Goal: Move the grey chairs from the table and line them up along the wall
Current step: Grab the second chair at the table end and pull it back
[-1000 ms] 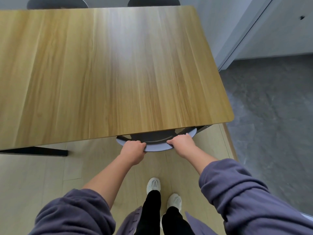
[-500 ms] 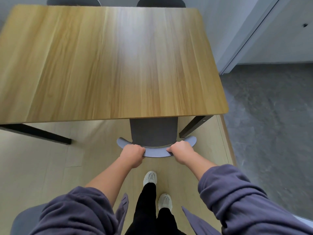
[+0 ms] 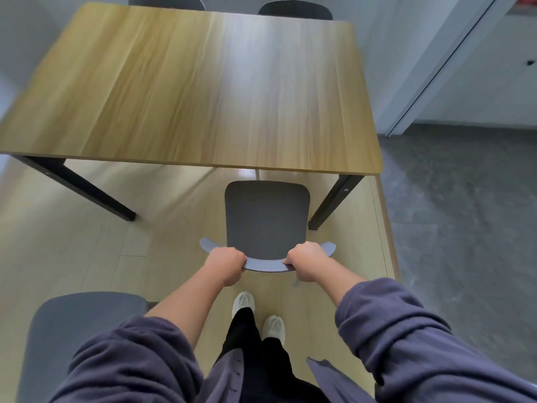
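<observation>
A grey chair stands in front of me, its whole seat showing just clear of the wooden table's near edge. My left hand and my right hand both grip the chair's curved backrest, one near each end. A second grey chair sits at my lower left, partly hidden by my sleeve. Two more grey chairs, one at the left and one at the right, show their backs behind the table's far edge.
The table's black legs, one left and one right, flank the chair. The light wood floor ends at a strip on the right, with grey carpet beyond. A white wall and a door frame rise at the far right. My feet are below the chair.
The chair has slid out from under the table toward me, with both hands still on its backrest. I have stepped back, and the second chair has come into view at lower left.
</observation>
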Action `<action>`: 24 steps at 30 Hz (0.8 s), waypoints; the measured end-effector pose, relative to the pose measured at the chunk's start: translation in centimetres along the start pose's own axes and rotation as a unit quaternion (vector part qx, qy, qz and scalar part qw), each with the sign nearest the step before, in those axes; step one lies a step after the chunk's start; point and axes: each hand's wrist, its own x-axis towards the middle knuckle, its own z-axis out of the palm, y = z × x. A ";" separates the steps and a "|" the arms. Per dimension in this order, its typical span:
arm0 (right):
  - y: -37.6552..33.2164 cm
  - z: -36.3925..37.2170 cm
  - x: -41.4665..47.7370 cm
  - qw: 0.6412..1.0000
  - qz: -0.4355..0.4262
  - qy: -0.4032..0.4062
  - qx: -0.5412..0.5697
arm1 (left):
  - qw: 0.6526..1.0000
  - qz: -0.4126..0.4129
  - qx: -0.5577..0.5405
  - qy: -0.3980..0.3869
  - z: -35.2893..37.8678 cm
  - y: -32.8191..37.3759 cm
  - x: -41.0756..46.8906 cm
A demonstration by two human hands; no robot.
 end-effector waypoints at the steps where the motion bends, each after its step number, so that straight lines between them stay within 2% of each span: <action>1: -0.3 0.2 -0.3 1.000 0.003 -0.001 0.001 | 1.000 0.000 0.000 -0.003 0.1 0.3 -0.4; 13: -5.0 3.7 -5.0 0.999 0.029 0.010 0.024 | 0.999 0.020 0.022 -0.014 2.8 2.7 -5.9; 24: -14.2 8.8 -10.1 0.997 0.059 -0.003 0.041 | 0.995 0.073 0.058 -0.032 8.2 3.8 -13.8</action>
